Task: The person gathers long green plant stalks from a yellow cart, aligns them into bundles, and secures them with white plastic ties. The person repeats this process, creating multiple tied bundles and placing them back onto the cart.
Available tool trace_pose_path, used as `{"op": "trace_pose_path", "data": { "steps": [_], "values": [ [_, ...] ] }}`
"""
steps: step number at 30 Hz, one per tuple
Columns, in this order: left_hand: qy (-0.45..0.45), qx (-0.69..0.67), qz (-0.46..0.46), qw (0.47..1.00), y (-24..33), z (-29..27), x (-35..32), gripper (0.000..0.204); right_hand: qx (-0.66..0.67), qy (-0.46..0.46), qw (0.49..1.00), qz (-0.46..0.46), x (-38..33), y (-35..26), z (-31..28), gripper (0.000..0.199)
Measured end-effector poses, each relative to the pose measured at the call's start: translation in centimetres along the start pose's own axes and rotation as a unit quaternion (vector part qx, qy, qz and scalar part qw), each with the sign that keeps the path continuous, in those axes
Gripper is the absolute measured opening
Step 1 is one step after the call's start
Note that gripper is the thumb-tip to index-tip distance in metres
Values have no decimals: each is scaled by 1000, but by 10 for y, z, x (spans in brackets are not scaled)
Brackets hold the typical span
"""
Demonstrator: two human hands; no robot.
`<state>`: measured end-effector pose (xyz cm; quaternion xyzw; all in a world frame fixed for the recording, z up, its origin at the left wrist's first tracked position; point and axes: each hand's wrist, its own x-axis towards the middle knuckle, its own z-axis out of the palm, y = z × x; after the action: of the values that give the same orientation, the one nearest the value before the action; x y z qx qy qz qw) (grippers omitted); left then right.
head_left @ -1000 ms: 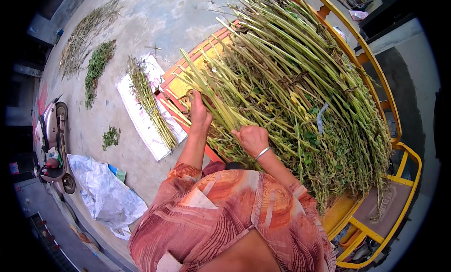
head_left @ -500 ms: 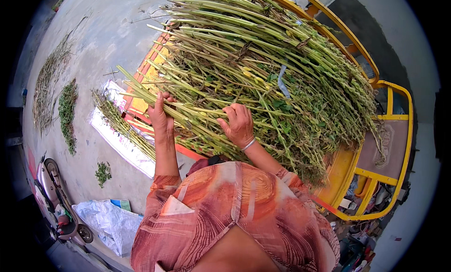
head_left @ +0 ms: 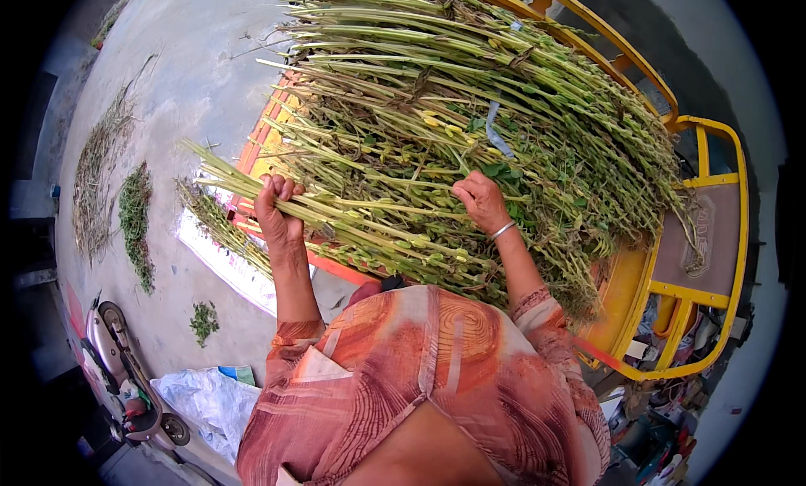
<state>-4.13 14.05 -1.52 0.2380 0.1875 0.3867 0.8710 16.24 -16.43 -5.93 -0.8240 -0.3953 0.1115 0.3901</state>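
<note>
A scooter (head_left: pixel 126 377) stands at lower left beside a crumpled white sack (head_left: pixel 206 402). Small green heaps (head_left: pixel 134 221) and a drier strip of stalks (head_left: pixel 92 179) lie on the concrete ground (head_left: pixel 168 83).

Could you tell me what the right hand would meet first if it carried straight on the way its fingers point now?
Almost at once, more stalks: the right hand rests on the heap of green stalks, fingers pointing up the heap. The grey strip lies just beyond, though depth is unclear.
</note>
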Motion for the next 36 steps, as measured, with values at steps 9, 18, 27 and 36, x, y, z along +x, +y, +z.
{"op": "trace_pose_path", "data": {
  "steps": [9, 18, 27, 36],
  "values": [
    [-30, 59, -30, 997, -21, 16, 7, 27, 63, 83, 987, -118, 98, -166, 86, 12],
    [30, 115, 8, 993, -28, 9, 12, 28, -90, 30, 973, -210, 93, -180, 112, 16],
    [-58, 42, 6, 997, -23, 25, 12, 24, 221, -49, 956, -188, 180, -226, 67, 34],
    [-9, 56, 11, 998, -11, 45, -3, 35, 88, -97, 928, -350, 245, -289, 125, 21]
  ]
}}
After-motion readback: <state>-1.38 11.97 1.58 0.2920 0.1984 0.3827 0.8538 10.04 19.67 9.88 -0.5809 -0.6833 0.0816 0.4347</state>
